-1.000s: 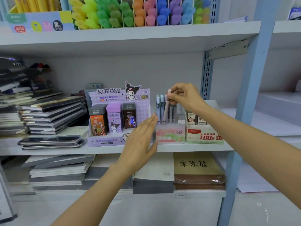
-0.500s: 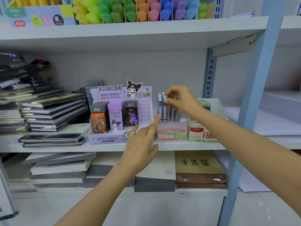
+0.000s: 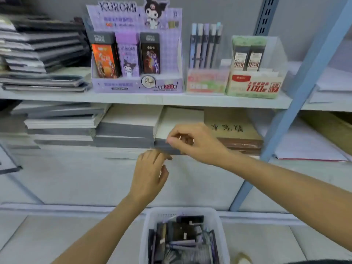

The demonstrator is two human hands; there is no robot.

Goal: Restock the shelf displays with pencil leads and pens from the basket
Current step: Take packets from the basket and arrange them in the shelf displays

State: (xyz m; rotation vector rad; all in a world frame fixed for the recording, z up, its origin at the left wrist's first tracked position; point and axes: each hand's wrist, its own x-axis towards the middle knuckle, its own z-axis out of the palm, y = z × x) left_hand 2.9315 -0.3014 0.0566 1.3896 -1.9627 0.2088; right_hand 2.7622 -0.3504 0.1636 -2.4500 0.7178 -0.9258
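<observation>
Hands hover above basket: left hand loosely curled, right hand with fingers bunched, pinch unclear.

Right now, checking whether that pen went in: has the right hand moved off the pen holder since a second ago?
Yes. The right hand has dropped from the pens in the clear pen holder to below that shelf's edge.

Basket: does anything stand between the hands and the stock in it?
Nothing visible does. The white basket sits open-topped on the floor, and the left hand and right hand hang higher up with only open air between.
</observation>
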